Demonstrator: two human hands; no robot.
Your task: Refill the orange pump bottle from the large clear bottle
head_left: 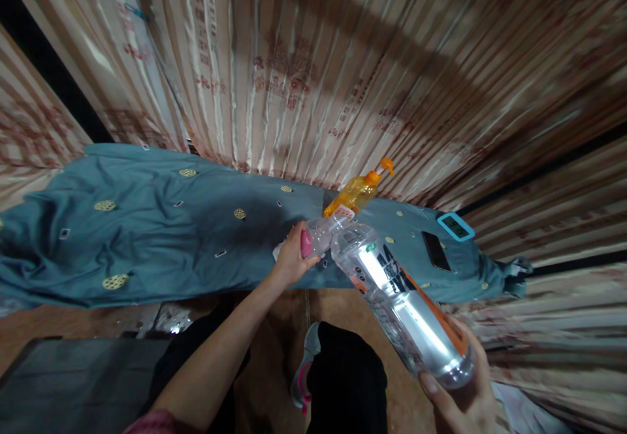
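My left hand (292, 257) is closed around a small clear plastic bottle (321, 234) with a pink patch near my fingers, over the middle of the cloth-covered surface. My right hand (465, 388) grips the base end of a large clear plastic bottle (401, 303) with a silver and orange label. That bottle is tilted, its narrower end up and left, close against the small one; whether the two mouths touch I cannot make out. Just behind them is a yellow-orange pump bottle (355, 193) with an orange pump head.
A teal patterned cloth (161, 225) covers the long narrow surface. At its right lie a dark phone (435, 251) and a blue-framed digital clock (456, 226). Striped curtains (304, 61) hang behind. A dark grey box-like thing (78, 385) stands lower left.
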